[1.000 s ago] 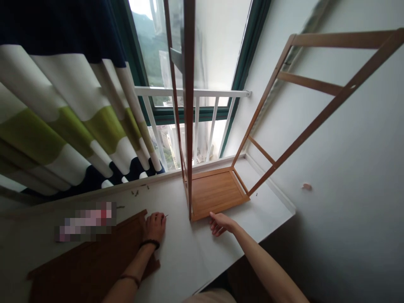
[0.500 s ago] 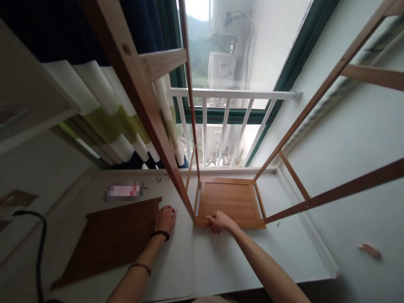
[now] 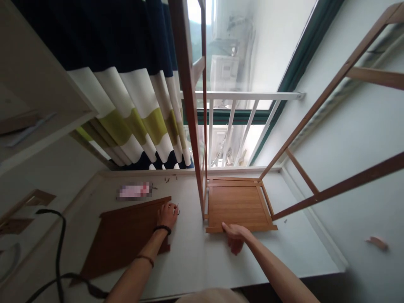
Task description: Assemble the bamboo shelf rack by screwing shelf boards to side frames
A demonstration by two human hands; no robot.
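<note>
My right hand is closed on the front rail of a light-brown wooden shelf panel, thumb on top and fingers curled below. The panel lies between a left ladder-like wooden side frame and a right side frame, its front rail sticking out towards me. My left hand rests by the right edge of a darker wooden panel lying flat, its fingers curled around a small thin bent metal piece, which looks like a hex key. The fingers partly hide it.
Small screws lie near the back of the white ledge. A blurred pink packet sits behind the dark panel. A black cable hangs at left. Behind are a striped curtain and a white railing.
The left side frame has swung from leaning left to nearly upright. The shelf panel's front rail now projects past the frame towards me, with my right hand on it. The view has shifted slightly left.
</note>
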